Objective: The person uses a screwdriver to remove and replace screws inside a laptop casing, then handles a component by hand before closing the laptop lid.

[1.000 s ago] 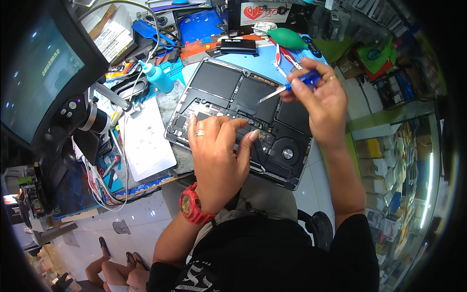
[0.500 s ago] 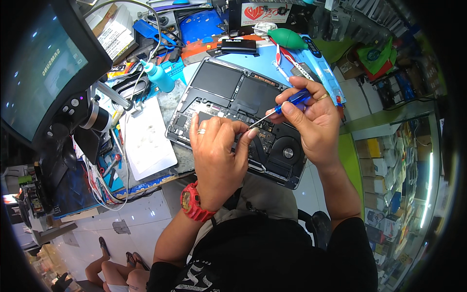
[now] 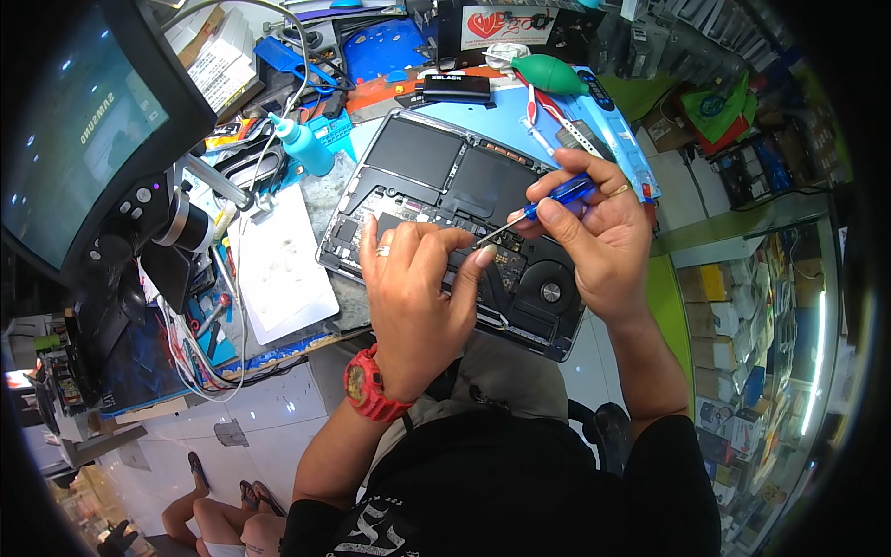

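Opened laptop (image 3: 483,190) on bench (image 3: 349,304), near right corner projecting past front edge. Right hand (image 3: 608,243) grasping blue-handled screwdriver (image 3: 568,190). Left hand (image 3: 418,283) above circuit board; thumb and index at screwdriver tip, cannot tell if pinching. White sheet (image 3: 281,269) near left edge; blue mat (image 3: 498,117) beyond far edge.

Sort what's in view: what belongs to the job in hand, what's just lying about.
In use: blue-handled metal screwdriver, in right hand; opened dark rectangular laptop base.

Lying about: green pear-shaped bulb; light-blue plastic bottle; white rectangular sheet.
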A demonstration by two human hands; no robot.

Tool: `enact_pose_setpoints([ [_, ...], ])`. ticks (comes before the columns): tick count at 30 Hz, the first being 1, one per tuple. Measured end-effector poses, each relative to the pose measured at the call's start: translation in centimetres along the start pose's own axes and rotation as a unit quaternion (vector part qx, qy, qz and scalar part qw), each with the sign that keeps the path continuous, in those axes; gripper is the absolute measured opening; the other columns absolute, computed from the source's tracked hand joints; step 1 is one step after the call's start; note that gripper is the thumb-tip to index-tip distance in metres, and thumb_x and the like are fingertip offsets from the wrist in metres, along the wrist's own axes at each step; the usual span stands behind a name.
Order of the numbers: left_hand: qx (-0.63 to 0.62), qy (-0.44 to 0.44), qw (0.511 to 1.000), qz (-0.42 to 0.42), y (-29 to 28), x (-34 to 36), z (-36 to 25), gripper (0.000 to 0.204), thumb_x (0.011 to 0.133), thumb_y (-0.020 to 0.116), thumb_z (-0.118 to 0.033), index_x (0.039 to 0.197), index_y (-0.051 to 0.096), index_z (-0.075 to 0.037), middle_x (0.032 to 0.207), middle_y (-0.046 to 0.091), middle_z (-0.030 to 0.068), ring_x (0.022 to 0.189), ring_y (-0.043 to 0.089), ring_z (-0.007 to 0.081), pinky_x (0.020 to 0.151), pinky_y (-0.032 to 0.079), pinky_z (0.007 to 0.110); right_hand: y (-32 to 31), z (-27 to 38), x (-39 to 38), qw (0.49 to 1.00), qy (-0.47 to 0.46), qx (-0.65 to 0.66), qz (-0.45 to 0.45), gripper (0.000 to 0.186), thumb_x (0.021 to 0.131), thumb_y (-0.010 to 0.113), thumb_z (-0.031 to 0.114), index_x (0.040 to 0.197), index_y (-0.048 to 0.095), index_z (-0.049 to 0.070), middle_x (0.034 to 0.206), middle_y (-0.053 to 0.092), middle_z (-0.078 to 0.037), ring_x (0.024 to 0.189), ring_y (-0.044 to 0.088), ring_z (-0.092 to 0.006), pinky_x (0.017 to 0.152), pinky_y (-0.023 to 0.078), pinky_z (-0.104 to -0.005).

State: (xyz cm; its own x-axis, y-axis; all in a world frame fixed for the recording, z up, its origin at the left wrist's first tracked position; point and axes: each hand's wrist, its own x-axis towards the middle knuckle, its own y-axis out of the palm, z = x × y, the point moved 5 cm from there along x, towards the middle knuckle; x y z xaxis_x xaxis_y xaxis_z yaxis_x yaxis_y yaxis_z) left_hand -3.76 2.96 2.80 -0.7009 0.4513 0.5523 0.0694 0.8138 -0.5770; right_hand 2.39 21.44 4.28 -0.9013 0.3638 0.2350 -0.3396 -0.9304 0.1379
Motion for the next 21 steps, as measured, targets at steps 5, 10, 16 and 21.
enact_pose_setpoints([
  [5, 0.035, 0.042, 0.998, -0.011, -0.09, -0.08, -0.17, 0.015, 0.092, 0.083, -0.017, 0.100, 0.072, -0.010, 0.092, 0.065, 0.0025, 0.087, 0.065, 0.0268, 0.118, 0.033, 0.067, 0.04, 0.10, -0.11, 1.000, 0.000, -0.001, -0.003, 0.047, 0.105, 0.066, -0.002, 0.147, 0.046, -0.005, 0.121, 0.068, -0.015, 0.105, 0.074, -0.0201, 0.093, 0.064, -0.0335],
  [10, 0.055, 0.060, 0.996, -0.028, -0.09, -0.23, -0.04, 0.015, 0.091, 0.084, -0.018, 0.099, 0.072, -0.012, 0.090, 0.065, 0.0013, 0.088, 0.066, 0.0259, 0.118, 0.033, 0.067, -0.11, 0.53, -0.29, 1.000, -0.012, 0.003, -0.018, 0.047, 0.105, 0.067, -0.002, 0.147, 0.047, -0.004, 0.121, 0.068, -0.015, 0.104, 0.074, -0.0204, 0.093, 0.064, -0.0338],
  [16, 0.048, 0.058, 0.997, -0.030, -0.17, -0.11, -0.38, 0.015, 0.090, 0.085, -0.015, 0.095, 0.072, -0.010, 0.090, 0.068, 0.0015, 0.091, 0.068, 0.0233, 0.122, 0.031, 0.064, 0.11, 0.44, -0.45, 1.000, -0.003, 0.013, -0.007, 0.047, 0.105, 0.067, -0.002, 0.147, 0.047, -0.004, 0.121, 0.069, -0.015, 0.105, 0.074, -0.0204, 0.093, 0.064, -0.0338],
  [21, 0.044, 0.058, 0.997, -0.037, -0.16, -0.10, -0.39, 0.014, 0.090, 0.085, -0.015, 0.094, 0.072, -0.011, 0.089, 0.067, 0.0012, 0.091, 0.068, 0.0231, 0.122, 0.030, 0.064, 0.19, 0.44, -0.37, 1.000, -0.012, 0.015, -0.006, 0.047, 0.104, 0.068, -0.003, 0.147, 0.049, -0.004, 0.119, 0.069, -0.014, 0.104, 0.074, -0.0194, 0.093, 0.064, -0.0329],
])
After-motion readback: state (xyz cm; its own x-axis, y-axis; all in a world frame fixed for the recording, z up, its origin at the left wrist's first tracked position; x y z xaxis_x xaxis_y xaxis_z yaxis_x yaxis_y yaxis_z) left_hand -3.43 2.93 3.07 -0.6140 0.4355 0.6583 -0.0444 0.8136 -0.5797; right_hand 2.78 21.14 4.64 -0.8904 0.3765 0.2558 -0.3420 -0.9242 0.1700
